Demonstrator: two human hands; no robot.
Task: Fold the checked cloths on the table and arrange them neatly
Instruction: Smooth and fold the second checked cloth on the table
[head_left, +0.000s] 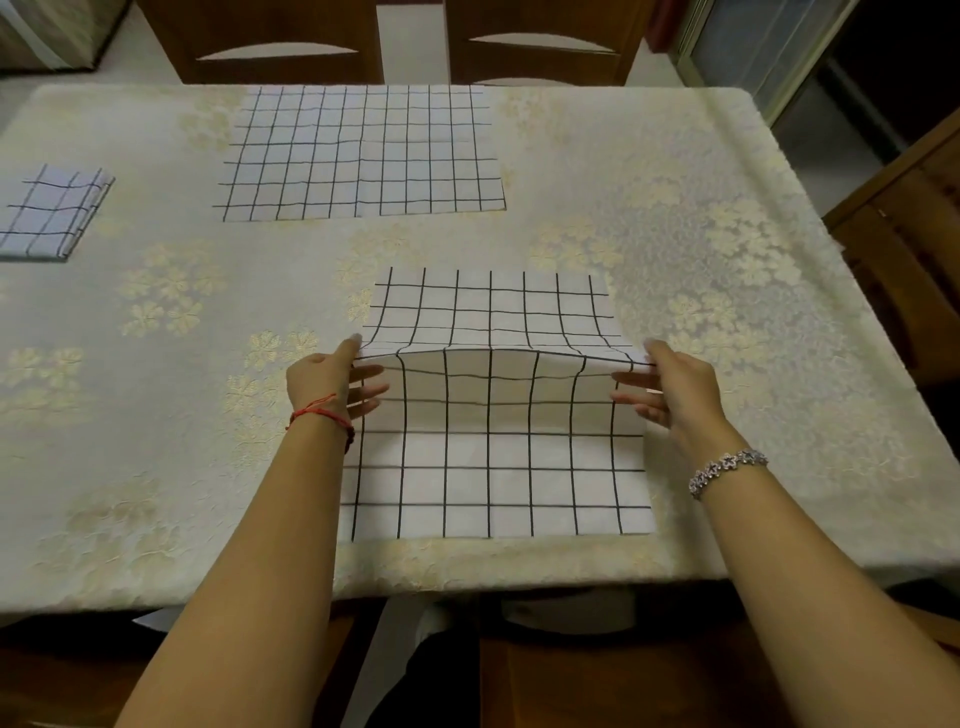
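Two hands pinch the seemingly limp, light black-checked white cloth by its lifted edge, left hand nine o'clock, right hand three.

left hand: forearm extended, thumb on top, pinching checked cloth edge, fingers spread beneath. right hand: mirrored, same pinch. 2 forearms converging.
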